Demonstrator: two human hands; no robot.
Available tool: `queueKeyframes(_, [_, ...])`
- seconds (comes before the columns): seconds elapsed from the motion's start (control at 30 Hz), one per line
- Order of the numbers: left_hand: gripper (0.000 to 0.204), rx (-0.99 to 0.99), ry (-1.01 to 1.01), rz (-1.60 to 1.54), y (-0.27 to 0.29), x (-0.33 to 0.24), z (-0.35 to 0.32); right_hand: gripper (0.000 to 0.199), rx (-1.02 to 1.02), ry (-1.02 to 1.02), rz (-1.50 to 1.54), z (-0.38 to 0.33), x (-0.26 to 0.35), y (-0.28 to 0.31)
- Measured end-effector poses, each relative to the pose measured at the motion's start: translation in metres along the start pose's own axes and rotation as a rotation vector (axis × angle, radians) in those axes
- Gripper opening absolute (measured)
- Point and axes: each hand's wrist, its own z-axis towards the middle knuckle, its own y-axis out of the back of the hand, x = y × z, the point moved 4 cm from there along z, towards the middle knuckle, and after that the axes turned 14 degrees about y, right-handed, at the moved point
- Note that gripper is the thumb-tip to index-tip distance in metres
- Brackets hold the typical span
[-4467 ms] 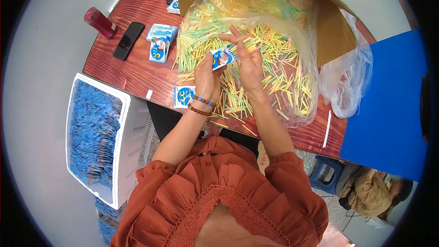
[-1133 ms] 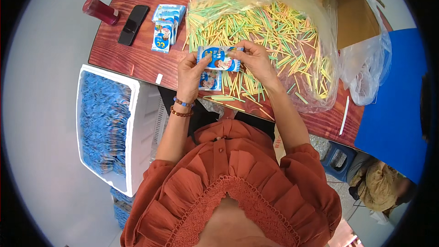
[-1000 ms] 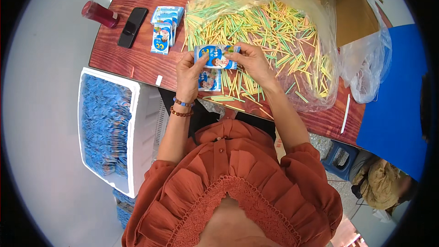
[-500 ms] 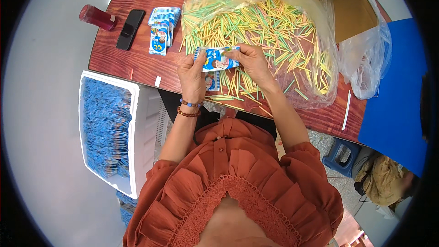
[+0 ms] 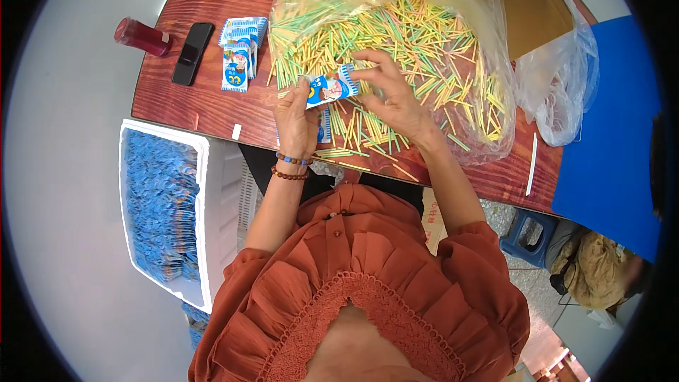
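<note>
My left hand [image 5: 296, 124] has its thumb and fingers clamped on the left end of a blue-and-white packet [image 5: 331, 90], which I hold over the near side of the heap of thin sticks [image 5: 396, 39]. The packet's printed face is turned up toward me, and it slants a little, its right end higher in view. My right hand [image 5: 399, 102] is just beside that right end, its fingers spread apart and bent; I cannot tell whether any fingertip touches the wrapper. Two beaded bracelets [image 5: 292, 160] circle my left wrist.

Under my left hand a second packet [image 5: 324, 127] lies on the table [image 5: 166, 102], partly covered. The sticks, mostly yellow and green with some pink, are spread on a clear plastic sheet [image 5: 498, 145] at the mouth of a cardboard box [image 5: 534, 14], and several lie loose near the table's edge in front of me. Left of the heap is an overlapping pile of packets [image 5: 237, 67], then a black phone [image 5: 192, 54], then a red jar [image 5: 143, 37] lying on its side or leaning; I cannot tell which. By my left side stands a white foam box [image 5: 221, 191], filled with blue packets [image 5: 159, 198]. To my right are a crumpled clear bag [image 5: 559, 99], a white strip [image 5: 532, 164] and a large blue panel [image 5: 612, 127].
</note>
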Motion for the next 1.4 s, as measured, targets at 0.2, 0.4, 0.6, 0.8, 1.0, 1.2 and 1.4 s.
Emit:
queueKeyframes(0.2, [0.021,0.016,0.062,0.032,-0.007,0.003,-0.001,0.021,0.297,0.230,-0.286,0.010,0.008,-0.003])
queueKeyframes(0.4, [0.026,0.039,0.031,0.045,-0.002,0.010,0.006,0.015,0.334,0.239,-0.286,0.013,0.010,-0.007])
queueKeyframes(0.6, [0.026,0.084,0.002,0.055,-0.005,0.018,0.006,0.014,0.255,0.222,-0.237,0.007,0.002,0.003])
queueKeyframes(0.8, [0.027,-0.014,-0.030,0.003,0.000,0.010,0.002,0.018,0.004,-0.094,0.064,0.000,-0.019,0.040])
queueKeyframes(1.0, [0.028,0.001,-0.051,-0.034,0.003,0.004,-0.002,0.035,-0.097,-0.381,-0.691,0.037,-0.090,0.106])
queueKeyframes(1.2, [0.022,-0.034,-0.005,-0.014,0.010,-0.003,-0.008,0.038,0.311,-0.676,-1.059,0.073,-0.115,0.075])
queueKeyframes(1.4, [0.023,-0.053,-0.041,-0.085,0.016,-0.001,-0.001,0.041,0.496,-0.701,-0.979,0.076,-0.123,0.072])
